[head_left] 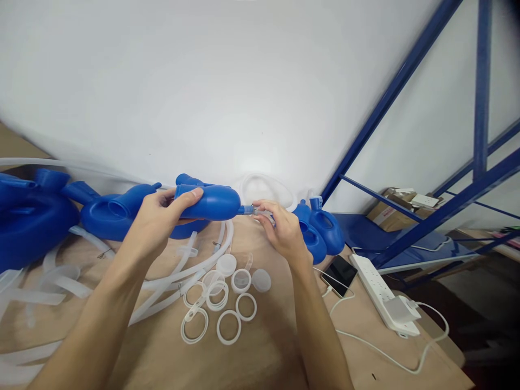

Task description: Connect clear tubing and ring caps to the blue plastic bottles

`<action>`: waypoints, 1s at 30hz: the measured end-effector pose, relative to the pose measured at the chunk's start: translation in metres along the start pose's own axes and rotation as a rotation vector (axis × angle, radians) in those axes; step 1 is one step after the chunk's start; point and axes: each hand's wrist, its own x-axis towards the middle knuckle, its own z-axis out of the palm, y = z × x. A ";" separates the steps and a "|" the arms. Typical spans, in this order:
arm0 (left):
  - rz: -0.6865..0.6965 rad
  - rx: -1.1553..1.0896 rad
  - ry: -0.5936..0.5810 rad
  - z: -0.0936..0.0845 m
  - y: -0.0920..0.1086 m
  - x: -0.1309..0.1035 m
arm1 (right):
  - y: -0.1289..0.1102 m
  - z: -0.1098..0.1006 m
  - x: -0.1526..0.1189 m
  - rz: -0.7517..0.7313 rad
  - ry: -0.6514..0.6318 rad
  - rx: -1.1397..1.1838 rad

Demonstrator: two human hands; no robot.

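Observation:
My left hand point(170, 208) is wrapped round a blue rounded plastic piece point(219, 202), held level above the table with its narrow spout pointing right. My right hand point(282, 225) pinches the end of a clear plastic tube point(248, 209) at that spout. A small shiny ring, perhaps a clamp, shows at the fingertips, partly hidden. Behind the right hand the pale tube loops up against the wall. Below the hands lie several white rings point(228, 327) and translucent round caps point(261, 280).
Blue plastic bottles with handles point(114, 214) stand at the left, more point(328, 230) at the right. Loose translucent tubes point(162, 295) cover the table's left part. A phone point(339, 275), a white power strip point(377, 292) with cables, and a blue metal shelf frame point(390, 108) are at the right.

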 end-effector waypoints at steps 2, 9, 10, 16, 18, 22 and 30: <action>0.031 0.023 -0.010 0.000 0.001 -0.001 | -0.001 -0.002 0.001 0.038 -0.044 0.045; 0.025 -0.007 -0.140 0.005 -0.001 -0.007 | -0.015 -0.002 0.005 0.070 -0.093 0.065; 0.018 -0.015 -0.164 0.007 -0.003 -0.007 | -0.016 -0.001 0.005 0.096 -0.082 0.061; 0.122 0.057 -0.220 0.007 -0.007 -0.005 | -0.011 -0.001 0.005 0.344 -0.228 0.253; 0.223 0.147 -0.267 0.004 -0.007 -0.005 | -0.008 -0.003 0.006 0.410 -0.369 0.367; 0.371 0.188 -0.346 -0.004 -0.006 -0.006 | -0.007 -0.006 0.007 0.484 -0.528 0.674; 0.475 0.239 -0.109 0.009 -0.005 -0.019 | -0.005 0.020 0.001 0.774 -0.634 1.086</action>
